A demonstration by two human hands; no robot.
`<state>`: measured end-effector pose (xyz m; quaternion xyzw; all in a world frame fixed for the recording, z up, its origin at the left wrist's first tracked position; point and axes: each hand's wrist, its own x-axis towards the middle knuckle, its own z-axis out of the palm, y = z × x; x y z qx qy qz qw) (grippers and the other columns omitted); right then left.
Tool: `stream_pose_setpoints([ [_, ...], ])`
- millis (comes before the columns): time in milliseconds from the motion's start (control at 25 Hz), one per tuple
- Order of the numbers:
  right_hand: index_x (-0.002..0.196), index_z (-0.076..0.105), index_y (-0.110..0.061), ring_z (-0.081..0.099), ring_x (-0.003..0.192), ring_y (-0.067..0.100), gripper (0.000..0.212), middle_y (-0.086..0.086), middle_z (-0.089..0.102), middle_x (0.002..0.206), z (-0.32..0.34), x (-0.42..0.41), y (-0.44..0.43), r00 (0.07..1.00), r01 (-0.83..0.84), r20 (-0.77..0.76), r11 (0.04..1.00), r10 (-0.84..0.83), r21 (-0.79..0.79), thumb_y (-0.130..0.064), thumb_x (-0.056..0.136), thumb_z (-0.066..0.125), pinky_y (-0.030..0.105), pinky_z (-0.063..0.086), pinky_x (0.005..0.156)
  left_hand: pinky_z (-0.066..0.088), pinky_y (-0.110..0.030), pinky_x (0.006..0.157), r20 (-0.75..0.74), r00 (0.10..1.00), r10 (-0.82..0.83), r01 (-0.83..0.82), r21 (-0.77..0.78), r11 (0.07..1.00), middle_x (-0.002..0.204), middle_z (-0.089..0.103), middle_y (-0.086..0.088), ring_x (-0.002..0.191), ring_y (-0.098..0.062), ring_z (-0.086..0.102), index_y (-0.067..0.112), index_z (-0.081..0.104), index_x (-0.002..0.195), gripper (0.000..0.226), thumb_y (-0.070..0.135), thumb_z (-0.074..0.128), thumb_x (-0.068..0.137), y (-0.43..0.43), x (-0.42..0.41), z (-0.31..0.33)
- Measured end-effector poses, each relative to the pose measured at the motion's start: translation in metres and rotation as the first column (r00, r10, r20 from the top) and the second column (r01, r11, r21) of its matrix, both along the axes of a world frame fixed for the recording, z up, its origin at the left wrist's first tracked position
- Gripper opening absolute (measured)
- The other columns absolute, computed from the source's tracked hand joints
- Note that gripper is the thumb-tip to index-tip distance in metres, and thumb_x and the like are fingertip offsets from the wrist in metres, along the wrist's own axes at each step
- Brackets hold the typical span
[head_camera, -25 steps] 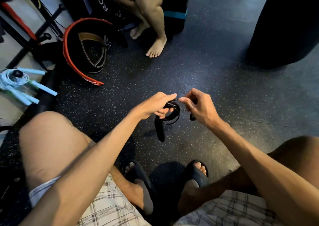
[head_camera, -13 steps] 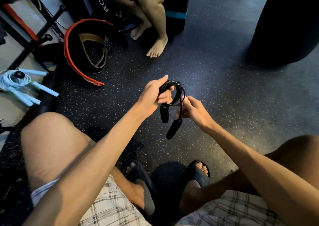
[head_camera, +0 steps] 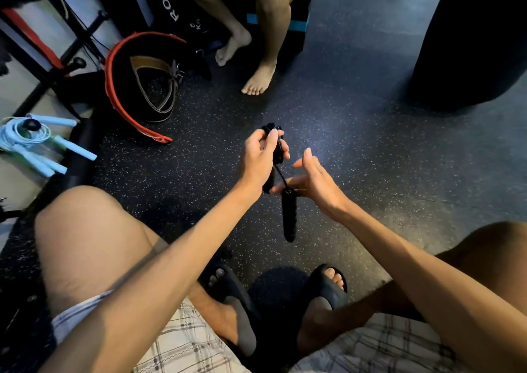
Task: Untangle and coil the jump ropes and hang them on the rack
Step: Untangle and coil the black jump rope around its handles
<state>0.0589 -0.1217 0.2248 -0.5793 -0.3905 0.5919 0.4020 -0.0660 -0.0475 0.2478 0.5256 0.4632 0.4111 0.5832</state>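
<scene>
**Blue rope coiled, black rope nearly wound**

A pale-blue jump rope (head_camera: 34, 141) lies coiled by the rack (head_camera: 77, 62), seemingly hung on a knob. The left hand (head_camera: 261, 159) clenches the thin black rope (head_camera: 278, 149) in tight loops, its ribbed handle (head_camera: 288, 218) dangling below. The right hand (head_camera: 310, 179), fingers splayed, merely brushes the cord. Hanging remains.

Black jump rope in hand, blue one coiled far left.
The black jump rope (head_camera: 277, 151) is bunched into a tight coil gripped by the left hand (head_camera: 258, 159) above the floor. A short length of cord drops from it to a ribbed black handle (head_camera: 289, 218), hanging upright at the right hand (head_camera: 310, 179) (a second handle peeks below the left). The light-blue jump rope (head_camera: 27, 137) lies coiled, handles fanned out.
</scene>
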Motion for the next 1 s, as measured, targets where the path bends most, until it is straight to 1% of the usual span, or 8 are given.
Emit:
stream_pose_setpoints([
  [120, 0.116, 0.040, -0.014, 0.073, 0.093, 0.026, 0.064, 0.019, 0.072, 0.100, 0.005, -0.007, 0.001, 1.000, -0.008, 0.023, 0.998, 0.006, 0.061, -0.070, 0.095, 0.019, 0.049, 0.052, 0.095, 0.053, -0.031, 0.068, -0.273, 0.962, -0.021, 0.090, 0.246, 0.965, 0.070, 0.067, -0.001, 0.064, -0.010, 0.065, 0.001, 0.058, 0.091, 0.021, 0.019, 0.051, 0.099, -0.009, 0.001, -0.006],
  [240, 0.102, 0.044, -0.012, 0.062, 0.084, 0.017, 0.066, 0.020, 0.054, 0.099, 0.012, -0.005, 0.008, 0.989, 0.045, 0.137, 0.991, -0.063, 0.129, -0.073, 0.093, 0.021, 0.048, 0.057, 0.090, 0.046, -0.024, 0.060, -0.432, 0.899, -0.064, 0.255, 0.400, 0.880, 0.075, 0.065, -0.001, 0.067, -0.004, 0.062, 0.005, 0.055, 0.088, 0.015, 0.015, 0.051, 0.099, -0.021, 0.004, -0.005],
  [400, 0.098, 0.043, -0.015, 0.052, 0.081, 0.006, 0.050, -0.003, 0.047, 0.094, 0.014, 0.000, 0.010, 0.952, 0.124, 0.265, 0.986, -0.151, 0.115, -0.062, 0.099, 0.026, 0.036, 0.054, 0.086, 0.052, -0.024, 0.087, -0.543, 0.833, -0.106, 0.409, 0.476, 0.778, 0.103, 0.068, -0.009, 0.096, -0.017, 0.064, 0.001, 0.062, 0.107, 0.019, 0.002, 0.047, 0.095, -0.025, 0.005, -0.009],
  [480, 0.099, 0.045, -0.014, 0.051, 0.083, 0.005, 0.049, -0.005, 0.046, 0.095, 0.011, 0.002, 0.012, 0.938, 0.132, 0.307, 0.985, -0.159, 0.108, -0.060, 0.100, 0.028, 0.029, 0.048, 0.080, 0.053, -0.033, 0.087, -0.607, 0.787, -0.107, 0.480, 0.494, 0.725, 0.105, 0.066, -0.006, 0.097, -0.020, 0.064, 0.003, 0.063, 0.114, 0.025, 0.005, 0.046, 0.096, -0.025, 0.004, -0.012],
  [560, 0.095, 0.044, -0.015, 0.047, 0.080, 0.006, 0.042, -0.004, 0.043, 0.093, 0.009, 0.002, 0.013, 0.921, 0.132, 0.354, 0.985, -0.162, 0.108, -0.053, 0.103, 0.027, 0.024, 0.041, 0.075, 0.053, -0.039, 0.081, -0.660, 0.748, -0.070, 0.515, 0.511, 0.688, 0.099, 0.065, -0.007, 0.089, -0.023, 0.063, 0.004, 0.065, 0.109, 0.022, 0.008, 0.048, 0.096, -0.025, 0.003, -0.013],
  [800, 0.088, 0.044, -0.014, 0.042, 0.073, 0.009, 0.036, 0.000, 0.043, 0.085, 0.000, 0.005, 0.013, 0.894, 0.129, 0.416, 0.985, -0.165, 0.113, -0.041, 0.106, 0.030, 0.026, 0.037, 0.066, 0.047, -0.031, 0.082, -0.716, 0.697, 0.025, 0.566, 0.572, 0.594, 0.095, 0.063, -0.010, 0.086, -0.023, 0.060, 0.002, 0.066, 0.099, 0.015, 0.011, 0.054, 0.096, -0.036, -0.001, -0.015],
  [880, 0.093, 0.047, -0.009, 0.054, 0.073, 0.015, 0.039, 0.004, 0.053, 0.085, 0.002, 0.008, 0.016, 0.894, 0.136, 0.417, 0.986, -0.164, 0.097, -0.040, 0.107, 0.030, 0.029, 0.046, 0.065, 0.049, -0.027, 0.079, -0.660, 0.751, 0.012, 0.535, 0.619, 0.575, 0.093, 0.062, -0.007, 0.084, -0.018, 0.059, 0.003, 0.068, 0.096, 0.015, 0.012, 0.056, 0.096, -0.031, -0.007, -0.013],
  [1000, 0.106, 0.042, -0.002, 0.071, 0.061, 0.035, 0.037, 0.023, 0.069, 0.072, 0.006, 0.009, 0.015, 0.971, 0.140, 0.192, 0.990, -0.142, 0.020, -0.037, 0.108, 0.029, 0.037, 0.059, 0.055, 0.048, -0.021, 0.070, -0.517, 0.853, 0.076, 0.357, 0.683, 0.637, 0.089, 0.061, -0.003, 0.078, -0.013, 0.058, 0.005, 0.068, 0.093, 0.013, 0.014, 0.058, 0.096, -0.019, -0.017, -0.010],
])
